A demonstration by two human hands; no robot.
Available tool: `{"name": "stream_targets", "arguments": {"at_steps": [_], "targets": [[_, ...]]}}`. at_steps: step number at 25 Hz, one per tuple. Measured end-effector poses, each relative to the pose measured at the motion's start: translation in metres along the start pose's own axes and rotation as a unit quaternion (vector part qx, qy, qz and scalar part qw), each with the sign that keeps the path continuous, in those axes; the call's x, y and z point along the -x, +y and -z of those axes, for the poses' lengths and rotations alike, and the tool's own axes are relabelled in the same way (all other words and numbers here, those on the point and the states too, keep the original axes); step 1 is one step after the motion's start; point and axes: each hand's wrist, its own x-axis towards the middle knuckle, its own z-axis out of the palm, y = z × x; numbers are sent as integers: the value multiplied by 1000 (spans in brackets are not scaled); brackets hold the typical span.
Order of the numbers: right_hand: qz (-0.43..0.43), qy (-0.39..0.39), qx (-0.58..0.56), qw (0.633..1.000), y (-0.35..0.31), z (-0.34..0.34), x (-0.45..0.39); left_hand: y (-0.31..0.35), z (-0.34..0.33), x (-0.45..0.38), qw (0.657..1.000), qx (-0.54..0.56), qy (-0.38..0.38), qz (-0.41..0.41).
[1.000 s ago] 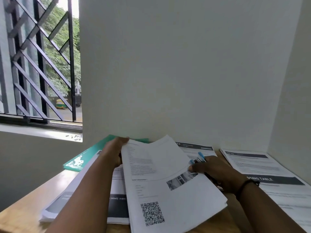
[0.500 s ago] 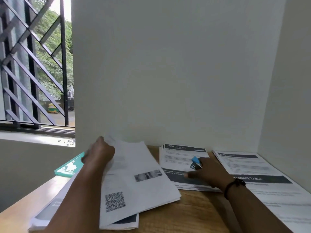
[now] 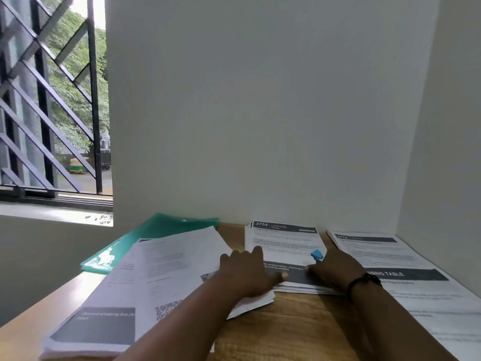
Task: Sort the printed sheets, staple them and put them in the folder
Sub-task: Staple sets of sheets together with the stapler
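Folder [image 3: 156, 234]: green, lying well left of the fingers, part-covered by the left pile [image 3: 166, 272].
Left hand [image 3: 247, 272]: fingers straight, pressed flat across both piles' edges.
Middle pile [image 3: 283, 246]: held under both hands.
Right hand [image 3: 335, 269]: fingers curled around a blue stapler [image 3: 317, 254].
Risk: sheets could be mis-stapled if the pile fans.

Glossy green plastic folder [image 3: 166, 231], matt paper sheets [image 3: 282, 243], grained wooden table [image 3: 286, 324].
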Motion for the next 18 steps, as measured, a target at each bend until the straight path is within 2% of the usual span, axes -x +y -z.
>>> {"name": "stream_targets", "arguments": {"at_steps": [2,4,7,10,13,18], "targets": [[-14,1,10,1000,1,-2,-1,0,-12,-4,999,-31,-4,24],[-36,4,23,999,3,-1,-2,-2,-18,-5,999,-39,26,28],[-50,-19,-3,999,0,-1,-4,-1,-21,-4,998,-37,35,30],[-67,-42,-116,990,-3,3,-2,-1,-20,-4,998,-29,31,35],[-103,-49,-230,966,2,9,2,-3,-19,-6,998,-36,32,41],[-161,-57,-312,935,10,22,4,-2,-19,-9,998,-43,29,39]]}}
